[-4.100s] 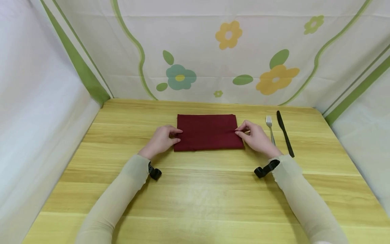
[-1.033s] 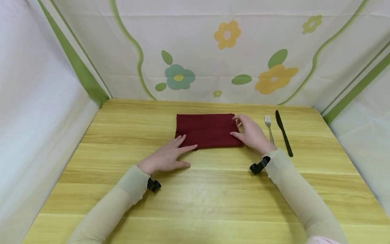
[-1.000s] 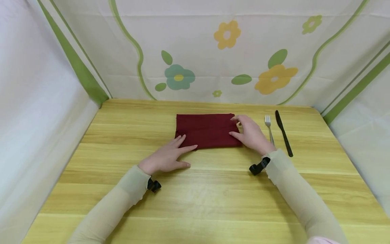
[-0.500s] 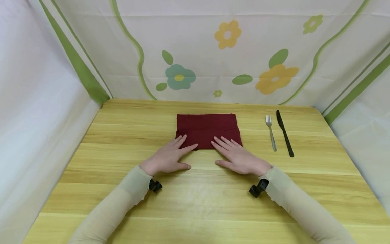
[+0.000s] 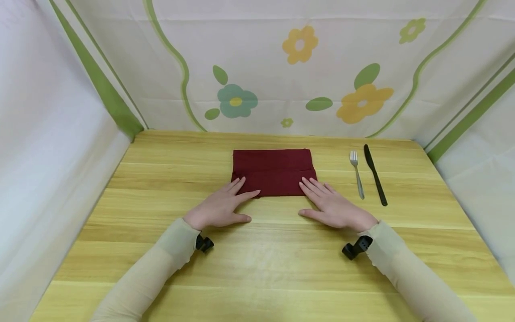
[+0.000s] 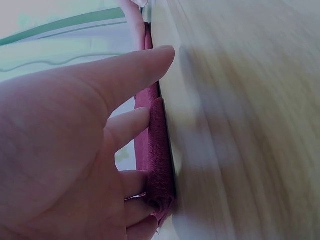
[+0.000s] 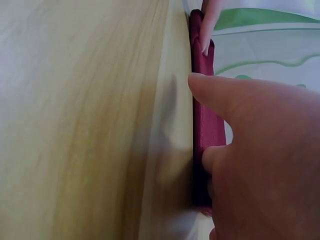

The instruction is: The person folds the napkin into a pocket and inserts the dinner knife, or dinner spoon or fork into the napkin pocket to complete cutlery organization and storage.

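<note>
A folded dark red cloth (image 5: 273, 167) lies on the wooden table, with a crease running across its middle. My left hand (image 5: 221, 206) rests its straight, spread fingers on the cloth's near left corner, thumb apart over the wood. On the near right corner lie the fingertips of my right hand (image 5: 331, 208), also straight, its thumb off the cloth. Seen from the left wrist, the cloth's edge (image 6: 161, 155) is thick and shows rolled layers at its end. The right wrist view shows the cloth (image 7: 202, 120) under the fingers, partly hidden by the hand.
A fork (image 5: 356, 174) and a black knife (image 5: 375, 175) lie to the right of the cloth, roughly side by side. White curtains with flower prints (image 5: 281, 80) stand behind the table (image 5: 257, 268) and at both sides.
My right hand has let go of the cloth's right edge, come down flat on its near part and slid right to the corner. The left hand has spread flat on the near left corner.
</note>
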### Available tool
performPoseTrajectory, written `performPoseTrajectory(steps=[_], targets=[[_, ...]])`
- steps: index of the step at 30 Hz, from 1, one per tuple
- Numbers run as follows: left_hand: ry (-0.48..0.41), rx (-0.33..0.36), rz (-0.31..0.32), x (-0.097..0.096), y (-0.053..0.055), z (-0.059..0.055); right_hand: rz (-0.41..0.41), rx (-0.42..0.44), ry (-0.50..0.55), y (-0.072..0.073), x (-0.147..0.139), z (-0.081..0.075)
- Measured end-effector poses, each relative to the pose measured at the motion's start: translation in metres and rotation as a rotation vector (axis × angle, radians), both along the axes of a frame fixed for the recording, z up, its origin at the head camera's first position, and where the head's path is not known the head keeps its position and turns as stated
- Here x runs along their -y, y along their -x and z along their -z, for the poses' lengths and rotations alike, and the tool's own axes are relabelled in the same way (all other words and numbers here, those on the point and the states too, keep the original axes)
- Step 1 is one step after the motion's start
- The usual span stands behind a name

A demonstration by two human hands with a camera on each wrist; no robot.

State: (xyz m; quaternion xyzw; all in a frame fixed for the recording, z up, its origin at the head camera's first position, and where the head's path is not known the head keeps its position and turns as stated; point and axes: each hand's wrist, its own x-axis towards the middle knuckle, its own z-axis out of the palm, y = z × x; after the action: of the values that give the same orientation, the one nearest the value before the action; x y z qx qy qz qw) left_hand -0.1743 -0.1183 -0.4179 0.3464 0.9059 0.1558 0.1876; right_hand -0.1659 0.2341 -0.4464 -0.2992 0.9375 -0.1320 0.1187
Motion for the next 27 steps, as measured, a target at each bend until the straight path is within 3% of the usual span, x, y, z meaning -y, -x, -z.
performPoseTrajectory(steps=[7, 9, 12, 16, 18, 22, 27], targets=[[0.003, 0.003, -0.002, 0.004, -0.005, 0.002, -0.012, -0.035, 0.042, -0.012, -0.001, 0.001], [-0.029, 0.008, -0.017, 0.005, -0.004, 0.002, -0.007, -0.037, 0.057, -0.015, -0.001, 0.0], [-0.156, 0.004, -0.079, 0.006, 0.004, 0.003, 0.027, -0.013, 0.114, -0.014, 0.0, -0.004], [-0.378, -0.042, -0.206, 0.009, 0.026, -0.002, 0.102, -0.001, 0.225, 0.002, -0.001, -0.017], [-0.447, -0.083, -0.257, 0.01, 0.04, -0.008, 0.138, -0.028, 0.288, 0.015, -0.003, -0.025], [-0.462, -0.154, -0.303, 0.009, 0.071, -0.02, 0.193, -0.091, 0.384, 0.046, -0.009, -0.038], [-0.414, -0.113, -0.331, 0.005, 0.105, -0.021, 0.277, -0.067, 0.426, 0.084, -0.01, -0.041]])
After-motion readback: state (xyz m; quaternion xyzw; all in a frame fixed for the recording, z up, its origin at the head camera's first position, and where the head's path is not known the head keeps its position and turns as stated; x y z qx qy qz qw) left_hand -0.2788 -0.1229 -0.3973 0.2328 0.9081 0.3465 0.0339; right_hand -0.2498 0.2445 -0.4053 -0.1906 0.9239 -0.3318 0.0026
